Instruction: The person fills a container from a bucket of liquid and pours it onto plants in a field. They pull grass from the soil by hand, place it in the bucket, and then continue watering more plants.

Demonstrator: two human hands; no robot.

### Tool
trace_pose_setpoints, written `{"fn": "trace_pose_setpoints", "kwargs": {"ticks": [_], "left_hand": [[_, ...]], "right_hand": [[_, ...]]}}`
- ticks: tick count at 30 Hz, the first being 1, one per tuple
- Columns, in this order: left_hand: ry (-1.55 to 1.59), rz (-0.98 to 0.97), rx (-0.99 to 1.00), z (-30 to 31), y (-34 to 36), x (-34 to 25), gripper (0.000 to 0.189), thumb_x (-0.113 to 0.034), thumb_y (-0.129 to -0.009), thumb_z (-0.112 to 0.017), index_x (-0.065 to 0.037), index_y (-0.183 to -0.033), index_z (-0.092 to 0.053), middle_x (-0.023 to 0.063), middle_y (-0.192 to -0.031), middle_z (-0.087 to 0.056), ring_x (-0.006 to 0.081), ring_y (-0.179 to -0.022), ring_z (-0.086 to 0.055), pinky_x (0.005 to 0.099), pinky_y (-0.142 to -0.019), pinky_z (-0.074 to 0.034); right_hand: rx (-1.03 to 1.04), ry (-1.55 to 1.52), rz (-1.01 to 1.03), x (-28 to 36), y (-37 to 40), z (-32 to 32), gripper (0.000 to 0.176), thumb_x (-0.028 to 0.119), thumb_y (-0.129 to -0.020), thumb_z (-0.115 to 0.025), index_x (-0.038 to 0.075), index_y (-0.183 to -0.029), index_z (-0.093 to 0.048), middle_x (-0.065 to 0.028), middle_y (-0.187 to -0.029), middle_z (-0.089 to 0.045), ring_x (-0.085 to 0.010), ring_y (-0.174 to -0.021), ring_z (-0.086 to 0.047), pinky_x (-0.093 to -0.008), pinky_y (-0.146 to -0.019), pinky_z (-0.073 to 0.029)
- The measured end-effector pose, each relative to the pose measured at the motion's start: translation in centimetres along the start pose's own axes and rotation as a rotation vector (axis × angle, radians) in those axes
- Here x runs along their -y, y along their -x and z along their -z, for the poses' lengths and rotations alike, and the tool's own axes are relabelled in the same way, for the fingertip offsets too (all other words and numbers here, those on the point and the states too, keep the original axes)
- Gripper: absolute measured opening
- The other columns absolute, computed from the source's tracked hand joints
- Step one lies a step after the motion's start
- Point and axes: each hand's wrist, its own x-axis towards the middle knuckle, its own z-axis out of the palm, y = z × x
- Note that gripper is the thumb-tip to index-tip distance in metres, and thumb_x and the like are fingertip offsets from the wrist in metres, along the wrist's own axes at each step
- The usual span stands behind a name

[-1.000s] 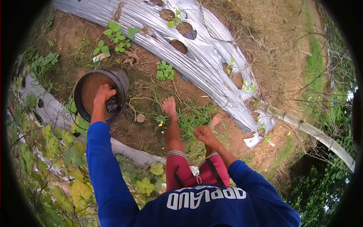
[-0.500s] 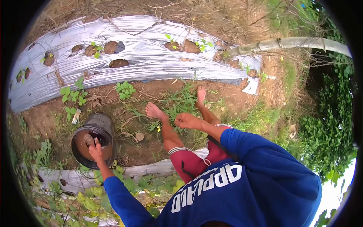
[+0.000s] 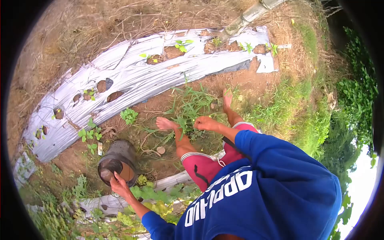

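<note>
My left hand (image 3: 119, 185) is closed on the edge of a round, brownish, cup-like thing (image 3: 107, 173) at the mouth of a dark bucket (image 3: 122, 150). Muddy brown water (image 3: 127, 172) shows inside the bucket beside it. The exact kind of the held thing is hard to make out. My right hand (image 3: 204, 123) hangs above the grass between my legs, its fingers curled in. Anything inside that hand is hidden.
A bed covered in silvery plastic sheet (image 3: 140, 72) curves ahead, with holes and young plants. A bamboo pole (image 3: 246, 20) rises at its far end. Grass (image 3: 192, 106) grows round my bare feet. Leafy vines (image 3: 160, 208) and another sheeted strip (image 3: 172, 182) lie nearer.
My left hand has lifted the cup-like thing from down in the muddy water to the bucket's rim. The view has turned and shifted; my right hand stays curled.
</note>
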Motion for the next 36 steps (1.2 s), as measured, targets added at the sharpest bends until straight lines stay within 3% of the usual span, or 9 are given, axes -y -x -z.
{"fn": "trace_pose_setpoints", "kwargs": {"ticks": [3,7,10,12,16,23,29,33,36], "left_hand": [[0.130,-0.075,0.140,0.2,-0.4,-8.7,0.033,-0.020,-0.091,-0.065,0.006,-0.072,-0.057,0.0214,-0.063,-0.053,0.0388,-0.053,-0.052,0.0464,-0.050,-0.040],[0.090,-0.436,0.320,-3.7,0.6,-20.2,0.020,-0.012,-0.089,-0.063,0.005,-0.079,-0.059,0.0218,-0.074,-0.057,0.0418,-0.068,-0.056,0.0482,-0.061,-0.043],[0.074,-0.654,0.468,-7.1,2.4,-32.4,0.020,-0.010,-0.086,-0.064,-0.001,-0.072,-0.053,0.0176,-0.070,-0.052,0.0396,-0.066,-0.054,0.0469,-0.059,-0.042],[0.135,-0.814,0.513,-12.0,4.4,-41.8,0.020,-0.010,-0.085,-0.065,-0.002,-0.072,-0.052,0.0160,-0.068,-0.051,0.0383,-0.064,-0.053,0.0462,-0.058,-0.041],[0.225,-0.989,0.731,-20.6,8.9,-59.7,0.028,-0.007,-0.083,-0.067,-0.002,-0.066,-0.045,0.0166,-0.066,-0.048,0.0390,-0.059,-0.052,0.0481,-0.053,-0.039],[0.233,-1.355,0.872,-36.5,16.3,-87.2,0.019,-0.016,-0.082,-0.068,-0.004,-0.072,-0.056,0.0152,-0.074,-0.056,0.0384,-0.068,-0.056,0.0484,-0.062,-0.046],[0.144,-1.513,0.848,-47.7,19.9,-103.5,0.023,-0.024,-0.083,-0.067,-0.002,-0.079,-0.064,0.0202,-0.080,-0.064,0.0414,-0.072,-0.063,0.0481,-0.063,-0.051],[-0.198,-1.493,0.976,-51.7,20.7,-111.4,0.031,-0.033,-0.085,-0.062,-0.002,-0.086,-0.067,0.0226,-0.092,-0.067,0.0418,-0.083,-0.065,0.0490,-0.072,-0.052],[-0.370,-1.512,0.888,-54.3,21.2,-114.7,0.038,-0.040,-0.087,-0.057,-0.003,-0.089,-0.068,0.0222,-0.095,-0.068,0.0405,-0.091,-0.064,0.0485,-0.079,-0.051]], "right_hand": [[-0.072,-0.050,0.026,-2.9,1.2,2.4,0.035,0.035,-0.083,-0.061,0.003,-0.095,-0.066,-0.0071,-0.078,-0.064,-0.0170,-0.072,-0.058,-0.0340,-0.065,-0.047],[-0.054,-0.187,-0.045,-8.6,2.0,6.4,0.036,0.037,-0.083,-0.060,0.003,-0.095,-0.066,-0.0082,-0.079,-0.065,-0.0188,-0.073,-0.060,-0.0349,-0.066,-0.047],[-0.081,-0.209,0.010,-12.7,3.7,10.7,0.032,0.035,-0.082,-0.061,0.004,-0.090,-0.065,-0.0102,-0.077,-0.064,-0.0212,-0.072,-0.060,-0.0361,-0.067,-0.047],[-0.150,-0.210,0.077,-18.0,3.8,14.7,0.024,0.028,-0.080,-0.060,0.004,-0.081,-0.063,-0.0130,-0.076,-0.063,-0.0278,-0.074,-0.062,-0.0402,-0.067,-0.047],[-0.262,-0.242,0.071,-26.9,4.8,20.5,0.020,0.023,-0.075,-0.062,0.006,-0.085,-0.065,-0.0167,-0.084,-0.067,-0.0342,-0.082,-0.065,-0.0462,-0.071,-0.050],[-0.388,-0.423,0.026,-35.6,6.7,27.6,0.018,0.023,-0.080,-0.062,0.009,-0.091,-0.064,-0.0146,-0.093,-0.066,-0.0359,-0.085,-0.064,-0.0463,-0.073,-0.052],[-0.794,-0.445,0.176,-38.5,5.2,26.5,0.013,0.018,-0.079,-0.066,0.009,-0.085,-0.058,-0.0122,-0.081,-0.062,-0.0320,-0.081,-0.063,-0.0456,-0.070,-0.051],[-0.786,-0.503,0.163,-39.8,4.4,26.1,0.016,0.013,-0.079,-0.067,0.007,-0.087,-0.055,-0.0111,-0.079,-0.061,-0.0292,-0.079,-0.062,-0.0377,-0.069,-0.052],[-0.768,-0.680,0.173,-40.3,5.8,28.7,0.016,0.016,-0.084,-0.067,0.006,-0.091,-0.057,-0.0073,-0.080,-0.063,-0.0222,-0.079,-0.063,-0.0333,-0.066,-0.051]]}}
